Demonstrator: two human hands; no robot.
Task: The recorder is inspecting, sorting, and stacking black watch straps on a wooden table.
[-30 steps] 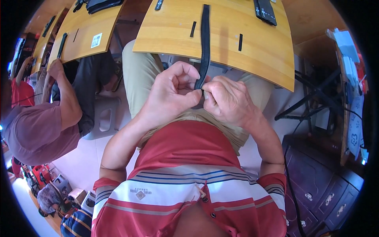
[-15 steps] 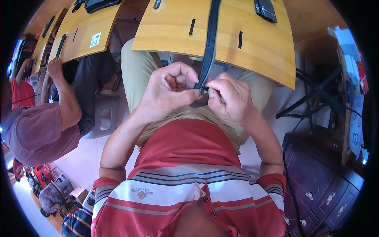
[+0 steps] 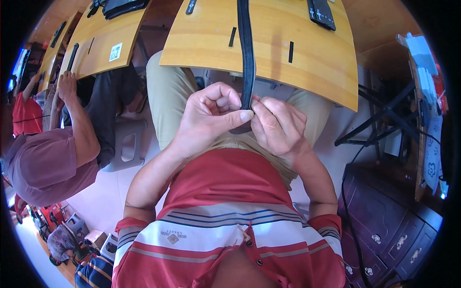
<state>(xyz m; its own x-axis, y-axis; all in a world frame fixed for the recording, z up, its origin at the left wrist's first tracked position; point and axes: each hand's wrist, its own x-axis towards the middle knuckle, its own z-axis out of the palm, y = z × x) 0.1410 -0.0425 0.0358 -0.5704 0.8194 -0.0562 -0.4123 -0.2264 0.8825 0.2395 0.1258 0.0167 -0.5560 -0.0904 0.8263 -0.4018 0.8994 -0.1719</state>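
Note:
A long black strap (image 3: pixel 246 53) with lengthwise ribs runs from the far side of the wooden table (image 3: pixel 201 43) over its near edge to my hands above my lap. My left hand (image 3: pixel 213 108) pinches the strap's near end, thumb in front and fingers curled at its left side. Close against that end on the right, my right hand (image 3: pixel 277 120) is closed with its fingertips on the strap's edge. The very tip of the strap is hidden between my fingers.
Black folded pieces (image 3: pixel 321 13) lie at the table's far right, with a small black tab (image 3: pixel 190 6) at far left. Two dark slots mark the tabletop. A co-worker (image 3: pixel 48 161) sits at a neighbouring table on the left. A dark drawer cabinet (image 3: pixel 389 225) stands at right.
The strap has swung left over the table and turned its ribbed face up. My left thumb has moved onto its front, and my right hand has rolled over at the end.

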